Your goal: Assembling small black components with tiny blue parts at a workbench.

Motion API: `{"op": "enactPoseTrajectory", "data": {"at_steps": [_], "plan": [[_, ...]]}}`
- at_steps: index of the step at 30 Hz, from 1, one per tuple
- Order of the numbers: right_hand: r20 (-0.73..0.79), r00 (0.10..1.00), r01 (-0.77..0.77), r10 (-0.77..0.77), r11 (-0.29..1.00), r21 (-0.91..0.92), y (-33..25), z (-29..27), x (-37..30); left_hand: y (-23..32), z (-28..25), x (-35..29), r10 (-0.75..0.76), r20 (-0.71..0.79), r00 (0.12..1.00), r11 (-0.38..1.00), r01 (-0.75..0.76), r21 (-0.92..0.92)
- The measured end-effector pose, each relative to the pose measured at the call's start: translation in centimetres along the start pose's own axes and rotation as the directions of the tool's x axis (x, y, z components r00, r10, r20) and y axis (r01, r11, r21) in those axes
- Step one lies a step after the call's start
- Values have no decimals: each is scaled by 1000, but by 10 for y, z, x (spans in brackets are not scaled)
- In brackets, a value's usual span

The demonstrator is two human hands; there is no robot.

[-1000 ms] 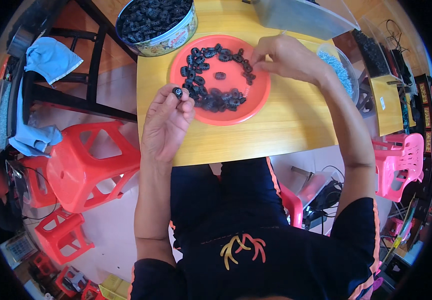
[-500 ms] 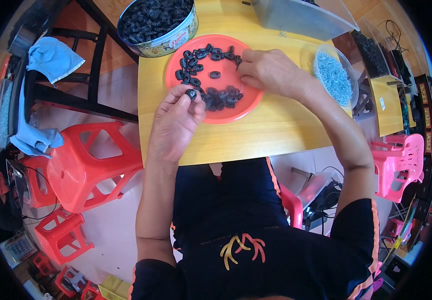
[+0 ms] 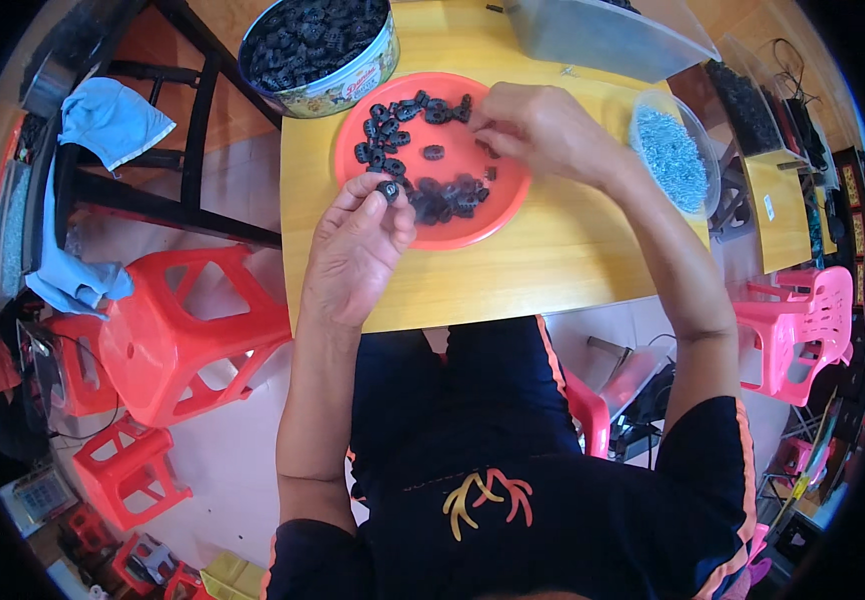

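Observation:
Between the thumb and fingers of my left hand (image 3: 358, 245) is a small round black plastic piece (image 3: 388, 190), held over the near-left rim of a red plate (image 3: 498, 212). My right hand (image 3: 548, 130) reaches over the plate's right side with fingers curled and bent down. Dark pieces lie by those fingertips; whether any is pinched is hidden. Similar black plastic pieces (image 3: 381, 130) line the plate's left and far sides, and a single black piece (image 3: 434, 153) lies near its middle. Smoky translucent pieces (image 3: 443, 200) are heaped at the near side.
A round tin (image 3: 343, 92) full of black pieces stands beyond the plate, far left. On the right, a clear tub (image 3: 710, 185) holds small shiny bluish pieces. A grey translucent bin (image 3: 603, 45) sits at the table's far edge. Red stools (image 3: 168, 330) stand on the left.
My right hand has lifted slightly away from the plate's right rim, uncovering dark pieces there. My left hand keeps hold of its black piece, nearly still.

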State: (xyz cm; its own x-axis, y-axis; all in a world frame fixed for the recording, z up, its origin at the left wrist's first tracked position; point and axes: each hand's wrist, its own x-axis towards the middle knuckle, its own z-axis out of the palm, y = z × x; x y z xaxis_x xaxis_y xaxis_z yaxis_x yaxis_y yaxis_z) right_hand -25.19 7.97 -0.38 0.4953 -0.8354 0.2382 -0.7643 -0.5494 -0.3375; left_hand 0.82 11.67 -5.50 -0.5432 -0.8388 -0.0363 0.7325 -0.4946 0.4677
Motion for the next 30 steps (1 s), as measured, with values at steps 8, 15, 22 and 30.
{"op": "enactPoseTrajectory", "data": {"at_steps": [8,15,22,30], "plan": [[342,934,-135,106,989,61,-13,-14,-10,1,-2,-1,14,-6,1000,999,-14,46],[267,952,-85,151,966,-243,-27,3,-9,1,-2,-1,13,9,1000,998,-14,57],[289,939,-118,184,966,-232,-24,4,-9,0,0,1,-5,-19,1000,999,6,31],[258,957,-51,132,953,-300,-18,4,-8,-1,-2,2,-11,7,1000,1000,11,20]]}}
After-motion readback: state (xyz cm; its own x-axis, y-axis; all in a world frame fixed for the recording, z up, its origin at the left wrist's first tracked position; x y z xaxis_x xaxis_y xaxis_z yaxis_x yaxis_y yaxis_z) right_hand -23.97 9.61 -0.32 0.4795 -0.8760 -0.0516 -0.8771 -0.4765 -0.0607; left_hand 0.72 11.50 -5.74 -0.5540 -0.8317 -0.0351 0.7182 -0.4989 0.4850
